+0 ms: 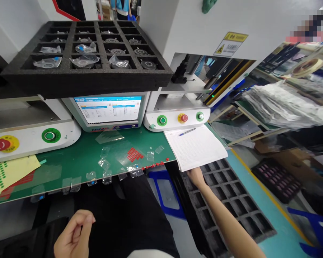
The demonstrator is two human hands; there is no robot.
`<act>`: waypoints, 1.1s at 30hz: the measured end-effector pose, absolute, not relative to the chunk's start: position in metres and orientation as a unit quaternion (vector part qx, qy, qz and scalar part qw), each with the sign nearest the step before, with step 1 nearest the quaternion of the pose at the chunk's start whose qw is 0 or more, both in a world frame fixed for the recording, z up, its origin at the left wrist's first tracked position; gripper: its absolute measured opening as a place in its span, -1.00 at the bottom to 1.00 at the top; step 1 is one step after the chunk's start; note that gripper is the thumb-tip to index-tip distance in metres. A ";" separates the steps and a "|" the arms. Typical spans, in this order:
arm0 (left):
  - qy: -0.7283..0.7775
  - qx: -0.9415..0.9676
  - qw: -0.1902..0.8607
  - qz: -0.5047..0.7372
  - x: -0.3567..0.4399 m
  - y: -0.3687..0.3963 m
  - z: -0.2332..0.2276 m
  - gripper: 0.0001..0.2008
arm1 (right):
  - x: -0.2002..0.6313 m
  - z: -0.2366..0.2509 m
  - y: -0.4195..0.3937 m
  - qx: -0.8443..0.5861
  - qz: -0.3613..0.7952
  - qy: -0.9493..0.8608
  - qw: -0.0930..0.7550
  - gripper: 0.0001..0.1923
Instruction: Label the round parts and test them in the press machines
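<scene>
My left hand [75, 233] is above my lap at the lower left, its fingers curled in and the thumb against the forefinger; nothing shows in it. On the right, my arm reaches down to a black foam tray [235, 191] with many compartments. At that tray's far side is my right hand [196, 176], just under the front corner of the paper sheets [197, 148]. Its fingertips are hidden, so I cannot tell whether it grips anything. Small clear plastic bags [107, 178], some with blue dots, hang along the green table's front edge [83, 157].
A second foam tray [97, 77] holds round parts, some bagged, above a monitor [110, 111]. Machines with buttons flank the screen. Red stickers [135, 154], a yellow sticker sheet [12, 175] and a pen [187, 132] lie on the worktop. A blue stool [167, 193] stands below.
</scene>
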State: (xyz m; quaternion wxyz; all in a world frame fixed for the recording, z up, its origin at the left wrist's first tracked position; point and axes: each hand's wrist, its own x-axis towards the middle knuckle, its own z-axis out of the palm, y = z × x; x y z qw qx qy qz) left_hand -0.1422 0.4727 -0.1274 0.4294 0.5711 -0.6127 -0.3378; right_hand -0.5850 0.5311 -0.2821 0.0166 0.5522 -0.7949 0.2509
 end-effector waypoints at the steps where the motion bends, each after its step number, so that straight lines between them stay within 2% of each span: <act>1: -0.610 0.571 0.431 -0.341 -0.144 0.473 -0.129 -0.77 | -0.574 -0.281 0.541 0.568 0.249 -0.784 0.026 -0.62; 5: -0.592 0.569 0.410 -0.397 -0.164 0.475 -0.141 -0.75 | -0.499 -0.253 0.573 0.679 0.247 -0.691 0.018 -0.67; 8: -0.616 0.526 0.305 -0.501 -0.187 0.476 -0.147 -0.66 | -0.441 -0.210 0.576 0.767 0.274 -0.577 0.060 -0.79; 10: -0.611 0.491 0.250 -0.569 -0.202 0.476 -0.145 -0.54 | -0.416 -0.178 0.568 0.777 0.347 -0.519 0.077 -0.85; 14: -0.529 0.416 0.214 -0.707 -0.216 0.477 -0.127 -0.36 | -0.395 -0.131 0.545 0.801 0.416 -0.420 0.095 -0.76; 16: -0.473 0.384 0.197 -0.768 -0.215 0.476 -0.118 -0.37 | -0.388 -0.119 0.535 0.822 0.417 -0.375 0.097 -0.70; 19: -0.424 0.397 0.173 -0.796 -0.208 0.474 -0.110 -0.45 | -0.378 -0.115 0.526 0.835 0.420 -0.337 0.111 -0.73; 22: -0.376 0.412 0.217 -0.801 -0.202 0.474 -0.106 -0.48 | -0.372 -0.118 0.526 0.827 0.437 -0.334 0.113 -0.76; 26: -0.352 0.424 0.322 -0.770 -0.200 0.478 -0.103 -0.57 | -0.367 -0.121 0.533 0.774 0.516 -0.368 0.009 -0.85; 29: -0.374 0.426 0.359 -0.741 -0.200 0.483 -0.100 -0.65 | -0.358 -0.121 0.534 0.644 0.603 -0.464 -0.084 -0.77; 33: -0.421 0.428 0.379 -0.704 -0.201 0.489 -0.099 -0.76 | -0.348 -0.119 0.526 0.539 0.613 -0.526 -0.240 -0.78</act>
